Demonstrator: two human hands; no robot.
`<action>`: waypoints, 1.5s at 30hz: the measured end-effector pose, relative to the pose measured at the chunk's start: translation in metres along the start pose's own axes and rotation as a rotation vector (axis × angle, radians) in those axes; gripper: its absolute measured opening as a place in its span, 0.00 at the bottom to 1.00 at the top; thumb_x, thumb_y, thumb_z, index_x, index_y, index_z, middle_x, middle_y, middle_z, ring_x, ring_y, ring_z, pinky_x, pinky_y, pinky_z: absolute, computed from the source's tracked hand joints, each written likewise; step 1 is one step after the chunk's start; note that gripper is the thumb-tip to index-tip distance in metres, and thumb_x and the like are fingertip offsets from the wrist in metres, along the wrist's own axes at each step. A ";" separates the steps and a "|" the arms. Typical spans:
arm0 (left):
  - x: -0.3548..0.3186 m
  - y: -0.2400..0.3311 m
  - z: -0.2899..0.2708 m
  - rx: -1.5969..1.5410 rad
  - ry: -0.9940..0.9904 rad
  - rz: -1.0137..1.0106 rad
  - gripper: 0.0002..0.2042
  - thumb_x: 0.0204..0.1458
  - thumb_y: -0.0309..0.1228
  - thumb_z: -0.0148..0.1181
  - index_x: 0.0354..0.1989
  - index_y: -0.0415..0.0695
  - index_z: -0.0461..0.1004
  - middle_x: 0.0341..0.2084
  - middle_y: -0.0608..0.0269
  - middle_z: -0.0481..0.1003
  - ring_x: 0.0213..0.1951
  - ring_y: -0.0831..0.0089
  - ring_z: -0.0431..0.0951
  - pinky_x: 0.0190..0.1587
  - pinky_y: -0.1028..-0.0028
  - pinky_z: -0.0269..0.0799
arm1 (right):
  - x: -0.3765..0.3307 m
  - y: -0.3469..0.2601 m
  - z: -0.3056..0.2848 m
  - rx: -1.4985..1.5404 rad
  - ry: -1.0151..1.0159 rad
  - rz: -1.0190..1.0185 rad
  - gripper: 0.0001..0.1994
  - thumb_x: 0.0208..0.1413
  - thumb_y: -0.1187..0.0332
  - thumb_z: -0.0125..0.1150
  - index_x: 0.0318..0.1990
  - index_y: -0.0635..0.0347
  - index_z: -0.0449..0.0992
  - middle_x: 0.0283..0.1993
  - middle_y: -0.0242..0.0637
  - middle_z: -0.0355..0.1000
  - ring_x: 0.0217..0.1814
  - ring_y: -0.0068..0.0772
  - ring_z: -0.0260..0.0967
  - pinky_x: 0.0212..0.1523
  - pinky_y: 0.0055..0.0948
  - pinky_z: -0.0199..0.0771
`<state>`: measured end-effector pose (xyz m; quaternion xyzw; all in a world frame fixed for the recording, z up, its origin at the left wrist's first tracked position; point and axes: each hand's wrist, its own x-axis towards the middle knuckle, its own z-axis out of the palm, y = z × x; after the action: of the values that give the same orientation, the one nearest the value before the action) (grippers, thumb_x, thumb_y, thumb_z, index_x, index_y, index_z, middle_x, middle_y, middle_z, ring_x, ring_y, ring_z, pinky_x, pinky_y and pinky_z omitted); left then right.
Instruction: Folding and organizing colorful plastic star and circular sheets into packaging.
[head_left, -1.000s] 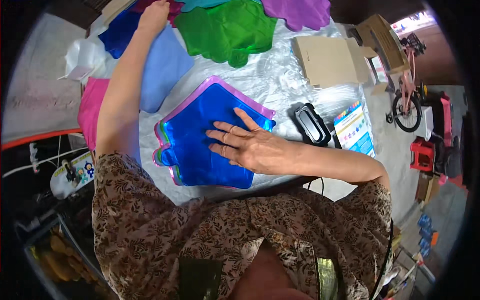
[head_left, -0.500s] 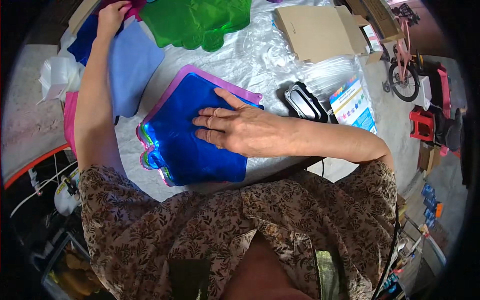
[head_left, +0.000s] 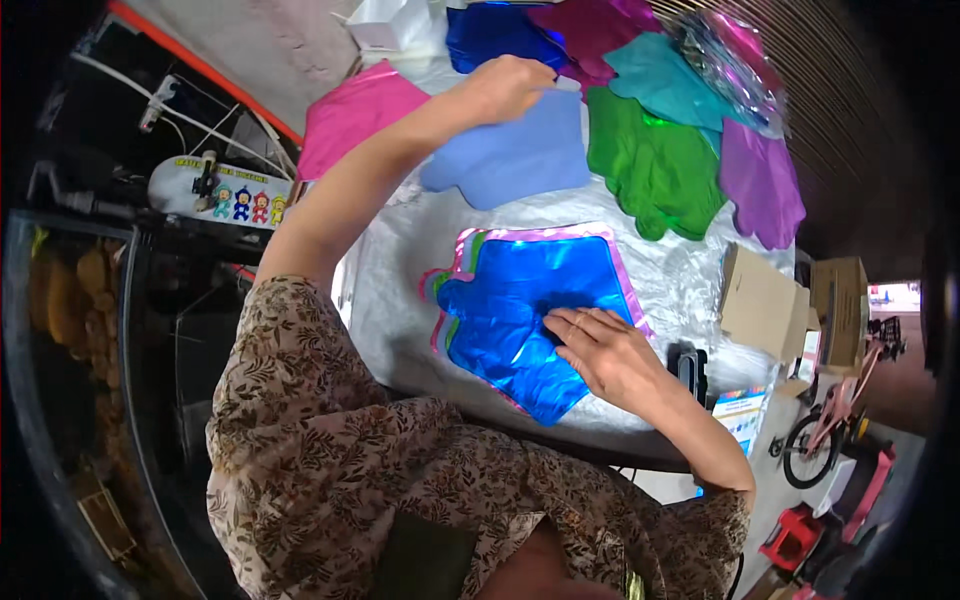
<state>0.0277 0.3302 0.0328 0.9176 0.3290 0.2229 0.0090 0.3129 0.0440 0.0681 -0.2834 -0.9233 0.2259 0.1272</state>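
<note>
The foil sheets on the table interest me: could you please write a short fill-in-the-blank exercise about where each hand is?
1. The right hand lies flat on a shiny ____ foil sheet.
2. The left hand reaches to a pale ____ sheet.
3. Right of that pale sheet lies a ____ foil sheet.

Missing words: blue; blue; green

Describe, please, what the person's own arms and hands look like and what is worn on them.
Both are bare: the left hand and right hand wear no gloves, rings or watch that show. Short sleeves of a brown floral-patterned blouse end above the elbows, leaving the forearms uncovered.
</note>
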 end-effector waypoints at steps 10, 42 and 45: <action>-0.063 -0.180 -0.113 0.507 0.256 -1.038 0.28 0.58 0.53 0.56 0.34 0.33 0.82 0.40 0.37 0.80 0.47 0.46 0.81 0.52 0.56 0.75 | 0.011 0.001 -0.008 0.013 0.032 0.011 0.16 0.58 0.70 0.65 0.53 0.64 0.78 0.54 0.43 0.78 0.54 0.45 0.76 0.56 0.40 0.76; -0.049 -0.288 -0.066 0.430 0.357 -1.009 0.33 0.52 0.56 0.60 0.49 0.32 0.76 0.45 0.33 0.79 0.51 0.40 0.79 0.55 0.53 0.75 | 0.017 0.021 -0.016 0.004 0.100 0.109 0.15 0.54 0.72 0.68 0.49 0.64 0.80 0.51 0.43 0.79 0.47 0.45 0.77 0.51 0.38 0.77; -0.057 -0.305 -0.067 0.388 0.421 -0.959 0.30 0.54 0.52 0.58 0.48 0.31 0.75 0.43 0.32 0.79 0.49 0.36 0.79 0.55 0.51 0.74 | 0.016 0.021 -0.014 -0.006 0.092 0.114 0.15 0.55 0.72 0.68 0.50 0.63 0.80 0.52 0.43 0.79 0.48 0.45 0.77 0.52 0.39 0.77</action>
<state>-0.2220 0.5256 0.0204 0.5856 0.7394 0.3076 -0.1256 0.3152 0.0738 0.0718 -0.3461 -0.8994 0.2169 0.1559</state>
